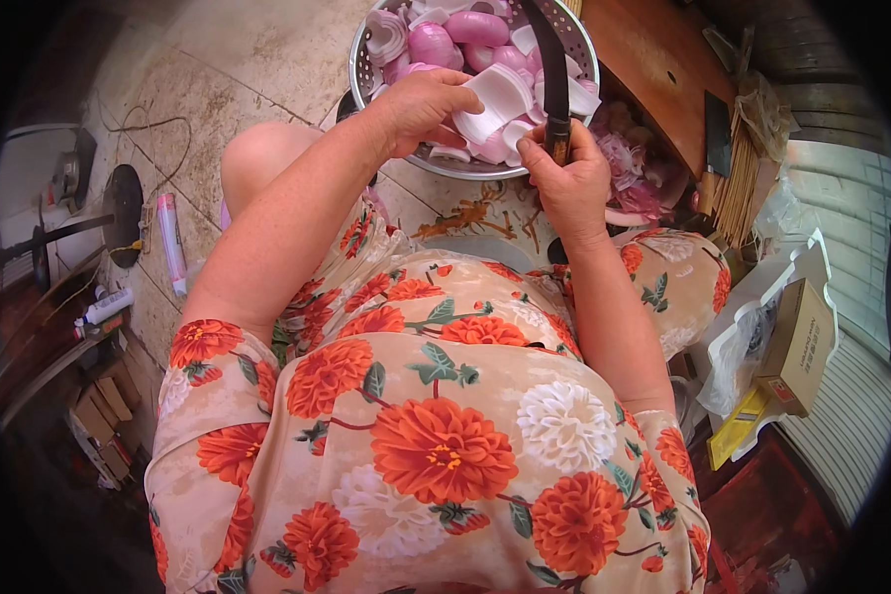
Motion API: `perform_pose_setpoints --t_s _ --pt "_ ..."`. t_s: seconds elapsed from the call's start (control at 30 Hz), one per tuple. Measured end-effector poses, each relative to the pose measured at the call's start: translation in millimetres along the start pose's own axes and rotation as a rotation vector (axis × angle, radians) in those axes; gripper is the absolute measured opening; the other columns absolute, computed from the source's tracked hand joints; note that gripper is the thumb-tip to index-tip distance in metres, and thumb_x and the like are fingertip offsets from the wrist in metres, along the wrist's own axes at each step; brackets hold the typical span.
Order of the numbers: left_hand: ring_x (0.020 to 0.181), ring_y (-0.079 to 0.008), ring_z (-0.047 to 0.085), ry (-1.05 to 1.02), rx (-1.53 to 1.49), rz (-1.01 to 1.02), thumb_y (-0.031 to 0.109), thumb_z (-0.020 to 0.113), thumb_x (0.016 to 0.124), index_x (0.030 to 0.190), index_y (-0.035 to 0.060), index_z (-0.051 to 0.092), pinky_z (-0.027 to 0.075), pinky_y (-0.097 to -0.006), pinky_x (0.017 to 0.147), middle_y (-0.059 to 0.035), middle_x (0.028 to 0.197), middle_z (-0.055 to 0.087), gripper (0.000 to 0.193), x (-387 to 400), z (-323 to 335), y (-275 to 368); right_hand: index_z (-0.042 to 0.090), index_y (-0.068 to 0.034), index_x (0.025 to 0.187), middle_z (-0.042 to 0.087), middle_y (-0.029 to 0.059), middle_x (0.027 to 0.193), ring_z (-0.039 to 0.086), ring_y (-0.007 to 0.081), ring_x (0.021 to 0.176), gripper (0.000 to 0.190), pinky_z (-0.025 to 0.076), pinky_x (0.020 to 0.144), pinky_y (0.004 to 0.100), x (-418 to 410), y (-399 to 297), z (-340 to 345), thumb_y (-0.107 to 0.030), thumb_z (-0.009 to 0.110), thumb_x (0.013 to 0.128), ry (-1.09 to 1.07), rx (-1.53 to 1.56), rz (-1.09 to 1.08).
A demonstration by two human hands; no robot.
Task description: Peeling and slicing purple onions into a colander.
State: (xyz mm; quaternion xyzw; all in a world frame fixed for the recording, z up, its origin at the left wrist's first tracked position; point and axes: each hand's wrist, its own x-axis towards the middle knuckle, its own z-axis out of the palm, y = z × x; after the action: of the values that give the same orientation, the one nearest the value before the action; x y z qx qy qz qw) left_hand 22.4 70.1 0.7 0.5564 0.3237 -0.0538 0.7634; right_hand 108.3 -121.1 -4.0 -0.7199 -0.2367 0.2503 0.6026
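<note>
A metal colander (pixel 355 70) with a perforated wall stands before me, filled with peeled purple onions (pixel 477 28) and cut onion layers. My left hand (pixel 423 108) reaches over its near side. Its thumb lies on a pale, curved onion piece (pixel 496 100), the fingers being partly hidden underneath. In my right hand (pixel 575 167), at the near right rim, is the dark handle of a knife (pixel 555 82). The long dark blade points away from me over the onions, its tip cut off by the picture's top edge.
To the right lie onion skins (pixel 631 160), a brown wooden board (pixel 657 56), a cleaver (pixel 716 134) and a bundle of thin sticks (pixel 739 178). A cardboard box (pixel 798 349) rests farther back. Orange-brown scraps (pixel 464 217) litter the floor tiles; a pink tube (pixel 171 237) lies left.
</note>
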Motion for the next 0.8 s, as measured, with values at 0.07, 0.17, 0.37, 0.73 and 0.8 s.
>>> perform_pose_setpoints --t_s 0.07,0.17,0.37,0.73,0.8 --pt "0.091 -0.0205 0.066 -0.008 -0.075 -0.006 0.012 0.063 0.083 0.121 0.0025 0.058 0.057 -0.034 0.079 -0.0092 0.106 0.065 0.04 -9.4 7.0 -7.1 0.062 -0.004 0.091 0.059 -0.0037 0.07 0.05 0.0041 0.062 0.02 0.043 0.057 0.0222 -3.1 -5.2 0.9 -0.014 0.075 0.08 -0.051 -0.063 -0.013" --pt "0.095 -0.0206 0.066 -0.036 -0.182 -0.015 0.011 0.064 0.083 0.122 0.0005 0.056 0.056 -0.0348 0.085 -0.0095 0.109 0.064 0.041 -15.6 8.9 -20.8 0.063 -0.005 0.093 0.058 -0.0028 0.068 0.05 0.0049 0.062 0.022 0.044 0.059 0.0234 -6.9 -3.7 9.4 -0.015 0.075 0.079 -0.121 -0.083 -0.033" --pt "0.104 -0.0173 0.062 -0.246 -0.24 0.005 0.013 0.069 0.084 0.129 0.0023 0.052 0.053 -0.0361 0.092 -0.0071 0.115 0.063 0.05 -23.3 4.5 -30.6 0.063 -0.004 0.094 0.06 -0.0011 0.071 0.051 0.0067 0.063 0.025 0.046 0.06 0.0252 -4.3 -1.9 11.3 -0.017 0.077 0.078 -0.156 -0.15 -0.046" --pt "0.11 -0.0191 0.06 -0.355 -0.176 0.095 0.002 0.071 0.079 0.137 0.0 0.046 0.049 -0.0347 0.099 -0.01 0.121 0.061 0.063 -27.9 -0.4 -31.8 0.065 -0.001 0.097 0.064 0.0002 0.079 0.06 0.0086 0.071 0.039 0.051 0.065 0.0253 2.4 8.8 6.3 -0.025 0.084 0.073 -0.251 -0.143 0.116" --pt "0.111 -0.0177 0.06 -0.363 -0.159 0.087 0.001 0.072 0.077 0.139 0.0007 0.044 0.049 -0.0328 0.098 -0.0085 0.122 0.061 0.068 -26.3 0.9 -33.5 0.065 -0.001 0.096 0.064 0.0003 0.077 0.059 0.0084 0.068 0.039 0.051 0.062 0.0251 2.9 11.1 7.3 -0.025 0.085 0.072 -0.241 -0.127 0.16"
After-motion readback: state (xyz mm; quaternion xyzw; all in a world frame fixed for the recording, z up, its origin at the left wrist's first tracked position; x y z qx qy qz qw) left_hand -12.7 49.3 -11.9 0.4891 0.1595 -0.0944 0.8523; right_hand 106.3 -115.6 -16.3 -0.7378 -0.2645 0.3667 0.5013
